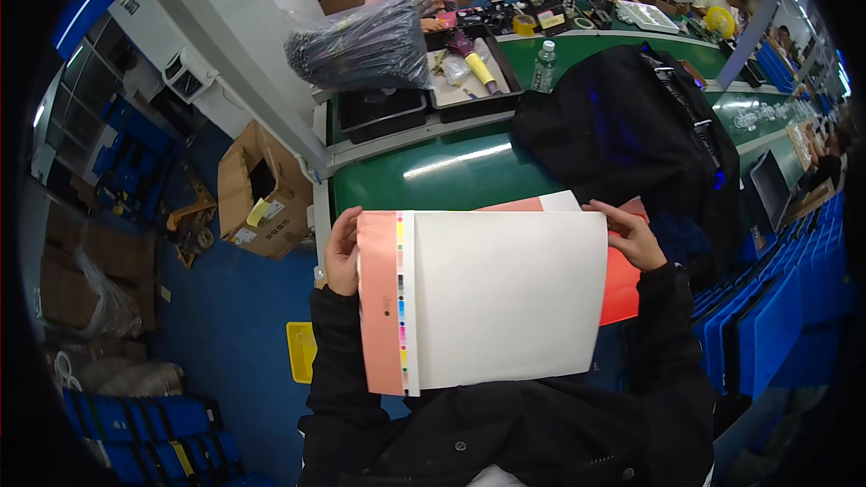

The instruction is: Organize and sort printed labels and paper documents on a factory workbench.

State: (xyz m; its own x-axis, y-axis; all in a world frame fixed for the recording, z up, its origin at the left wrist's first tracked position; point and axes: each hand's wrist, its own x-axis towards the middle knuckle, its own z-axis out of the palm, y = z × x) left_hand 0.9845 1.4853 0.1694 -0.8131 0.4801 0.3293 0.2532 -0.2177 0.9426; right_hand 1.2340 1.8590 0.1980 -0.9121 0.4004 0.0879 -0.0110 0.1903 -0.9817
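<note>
From where I stand, the bare left hand (342,252) and bare right hand (633,235) hold opposite edges of the broad white-and-salmon paper sheet (510,298) between nearly closed fingers, near the smooth green tabletop (433,182); light, even tension should prevent creases, though their grip behind is hidden.

The sheet (510,298) is white, with a salmon-pink band (379,307) down its left side (a column of tiny patches (402,308) beside it runs yellow, red, black, blue and magenta). The tabletop (379,185) is green, the bulky cloth (604,117) black, the floor (207,316) blue.
</note>
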